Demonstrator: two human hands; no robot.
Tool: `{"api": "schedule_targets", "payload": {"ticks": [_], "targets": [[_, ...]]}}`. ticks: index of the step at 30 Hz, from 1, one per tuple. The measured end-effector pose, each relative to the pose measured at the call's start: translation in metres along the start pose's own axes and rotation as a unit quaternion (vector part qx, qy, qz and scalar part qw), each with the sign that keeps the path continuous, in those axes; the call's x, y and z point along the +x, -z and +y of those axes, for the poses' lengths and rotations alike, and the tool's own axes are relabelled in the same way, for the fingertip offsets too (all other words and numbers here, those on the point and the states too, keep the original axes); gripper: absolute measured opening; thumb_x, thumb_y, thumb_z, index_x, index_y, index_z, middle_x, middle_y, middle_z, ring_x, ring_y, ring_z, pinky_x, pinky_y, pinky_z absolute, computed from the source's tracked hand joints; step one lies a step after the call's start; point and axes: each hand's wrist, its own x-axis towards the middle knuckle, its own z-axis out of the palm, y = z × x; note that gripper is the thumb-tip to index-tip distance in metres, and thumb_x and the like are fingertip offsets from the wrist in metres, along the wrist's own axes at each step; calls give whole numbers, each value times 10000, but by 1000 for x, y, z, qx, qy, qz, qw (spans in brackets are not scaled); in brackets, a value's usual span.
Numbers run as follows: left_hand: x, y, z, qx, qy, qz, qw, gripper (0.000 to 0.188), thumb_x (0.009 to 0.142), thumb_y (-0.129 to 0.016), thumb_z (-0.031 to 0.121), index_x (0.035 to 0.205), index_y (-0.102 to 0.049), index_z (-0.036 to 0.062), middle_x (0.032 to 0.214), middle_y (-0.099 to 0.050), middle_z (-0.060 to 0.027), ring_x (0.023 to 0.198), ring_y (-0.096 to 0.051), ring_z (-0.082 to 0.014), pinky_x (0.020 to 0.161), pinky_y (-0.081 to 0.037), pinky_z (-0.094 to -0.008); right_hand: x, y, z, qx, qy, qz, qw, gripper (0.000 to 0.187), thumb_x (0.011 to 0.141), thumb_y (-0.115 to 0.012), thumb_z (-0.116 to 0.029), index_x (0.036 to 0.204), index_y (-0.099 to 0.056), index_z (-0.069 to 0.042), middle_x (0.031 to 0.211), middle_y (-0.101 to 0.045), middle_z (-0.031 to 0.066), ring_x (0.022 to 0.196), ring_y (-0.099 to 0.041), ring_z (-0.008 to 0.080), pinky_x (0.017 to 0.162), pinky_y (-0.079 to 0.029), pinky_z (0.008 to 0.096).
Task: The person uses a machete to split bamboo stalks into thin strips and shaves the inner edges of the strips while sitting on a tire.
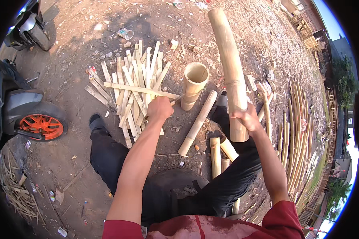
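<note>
My right hand (246, 116) is wrapped round a thick bamboo piece (231, 67), near its lower end. The piece is raised, its far end pointing forward and slightly left. My left hand (159, 108) is closed in a fist round something slim and brownish that juts out to the right; its kind is not clear. Just right of that fist, a hollow bamboo section (192, 92) stands upright with its open end up. Beyond and left of the fist lies a heap of split bamboo strips (127, 97). A bamboo length (198, 123) rests on the ground between my hands.
Short bamboo pieces (215, 157) are by my right leg. Long bamboo poles (295, 135) lie at the right. A motorcycle wheel (41, 123) stands at the left, with another motorcycle (30, 28) behind. A plastic cup (125, 34) and litter dot the dirt ground.
</note>
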Motion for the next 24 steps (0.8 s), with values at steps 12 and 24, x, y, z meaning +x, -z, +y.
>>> {"api": "schedule_targets", "payload": {"ticks": [12,24], "targets": [[-23,14,21,-120,-12,-114,986,410,875,-700,292,1160,-729,-1,1216,-711,-256,1118,-711,-362,923,-584,-465,-91,80,-114,108,214,142,960,515,685,-800,-154,1127,-633,50,972,-709,114,834,-701,200,761,-574,353],[-37,14,22,-57,-97,27,993,429,801,-689,262,1148,-700,11,1108,-737,-225,1063,-709,-410,941,-564,-494,-111,105,-168,73,355,281,889,586,682,-864,-187,1154,-616,54,1000,-713,124,881,-705,220,796,-572,368]]}}
